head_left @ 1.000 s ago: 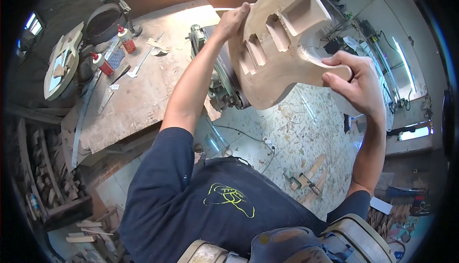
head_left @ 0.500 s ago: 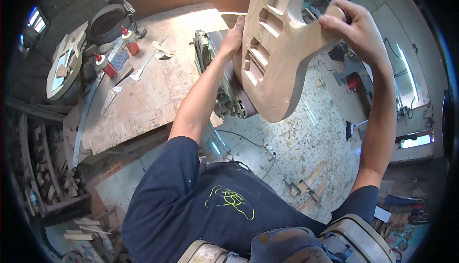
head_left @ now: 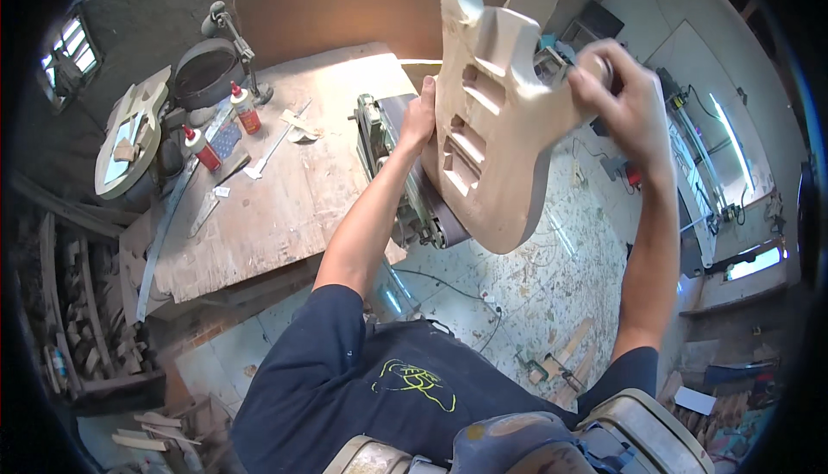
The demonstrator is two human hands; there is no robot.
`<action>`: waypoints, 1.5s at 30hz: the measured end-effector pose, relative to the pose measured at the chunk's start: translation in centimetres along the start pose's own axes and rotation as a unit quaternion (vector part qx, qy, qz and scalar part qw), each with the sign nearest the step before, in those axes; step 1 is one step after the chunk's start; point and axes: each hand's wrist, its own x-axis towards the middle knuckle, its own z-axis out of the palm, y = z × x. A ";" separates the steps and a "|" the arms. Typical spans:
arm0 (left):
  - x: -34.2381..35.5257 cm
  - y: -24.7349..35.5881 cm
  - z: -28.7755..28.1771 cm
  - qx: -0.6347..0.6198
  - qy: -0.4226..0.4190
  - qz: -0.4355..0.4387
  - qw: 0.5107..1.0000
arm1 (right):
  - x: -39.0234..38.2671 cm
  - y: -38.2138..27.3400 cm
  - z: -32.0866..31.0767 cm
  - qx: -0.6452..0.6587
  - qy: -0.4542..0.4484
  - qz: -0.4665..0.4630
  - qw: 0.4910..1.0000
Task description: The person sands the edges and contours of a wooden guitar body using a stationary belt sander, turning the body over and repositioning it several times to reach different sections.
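Observation:
An unfinished pale wooden guitar body (head_left: 513,172) is raised on edge before me, its routed cavities facing me. My left hand (head_left: 419,119) is closed on its left edge, with the thumb pointing up. The horn on the right side is in the grasp of my right hand (head_left: 623,99), whose fingers curl round it and are slightly blurred. Just left of the body stands a belt sander (head_left: 373,133) with a dark belt. The body's left edge lies along that belt; whether it touches is hidden.
The wooden workbench (head_left: 259,232) at left carries two red-and-white glue bottles (head_left: 245,110), a caliper-like tool (head_left: 274,148) and a lamp (head_left: 231,30). Another guitar body (head_left: 129,142) stands at the far left. Clamped wood strips (head_left: 561,362) lie on the dusty floor, where a cable (head_left: 457,288) runs.
The whole view has shifted, so the bench and sander sit lower in the picture. The guitar body stays beside the sander. My right hand has moved slightly nearer and leftward.

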 end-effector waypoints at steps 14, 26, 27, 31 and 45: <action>-0.3 8.8 -1.7 0.128 0.134 0.372 0.909 | -16.0 3.1 0.9 0.148 0.105 0.188 0.965; -5.6 20.5 2.9 0.050 0.190 0.554 0.809 | -24.7 4.9 6.4 0.533 0.425 0.137 0.719; -6.0 20.8 3.3 0.056 0.180 0.545 0.817 | -24.0 3.6 6.8 0.491 0.417 0.141 0.752; -6.9 18.7 6.7 0.007 0.151 0.456 0.877 | -23.3 1.4 7.0 0.346 0.416 0.132 0.831; -21.0 9.6 10.3 -0.235 -0.238 0.095 0.938 | -25.5 -2.5 -5.3 0.107 0.131 0.315 0.934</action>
